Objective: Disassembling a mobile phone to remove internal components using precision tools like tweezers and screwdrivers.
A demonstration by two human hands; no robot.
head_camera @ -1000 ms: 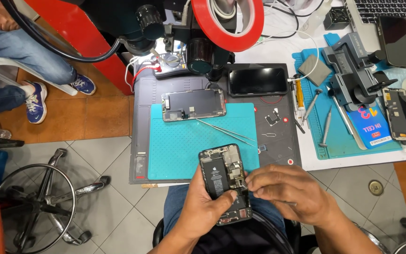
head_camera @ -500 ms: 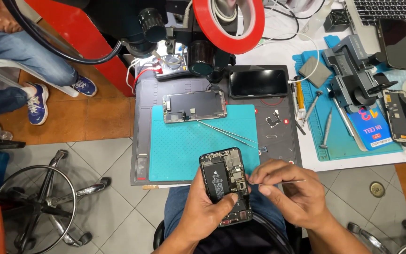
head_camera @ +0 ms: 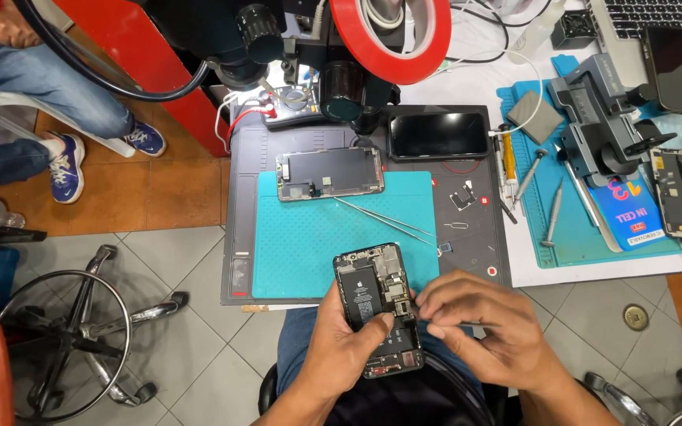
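Note:
My left hand [head_camera: 339, 347] grips an opened phone [head_camera: 366, 293] from below, over my lap, its battery and board facing up and my thumb lying across its middle. Pinched fingers of my right hand [head_camera: 487, 335] touch the phone's right edge, and a thin metal tool [head_camera: 477, 324] lies across them. The phone hangs just off the front edge of the teal work mat [head_camera: 301, 244].
On the mat lie a detached phone screen [head_camera: 329, 173] and long tweezers [head_camera: 384, 217]. Behind are a black phone [head_camera: 438, 134] and a microscope with a red ring [head_camera: 388, 39]. Screwdrivers [head_camera: 552, 213] and another screen [head_camera: 676, 193] lie right. Another person's legs [head_camera: 41, 102] are at upper left, a chair base [head_camera: 65, 331] at lower left.
My right hand has drawn slightly to the right, from over the phone's lower half to its right edge. The phone and my left hand have barely moved.

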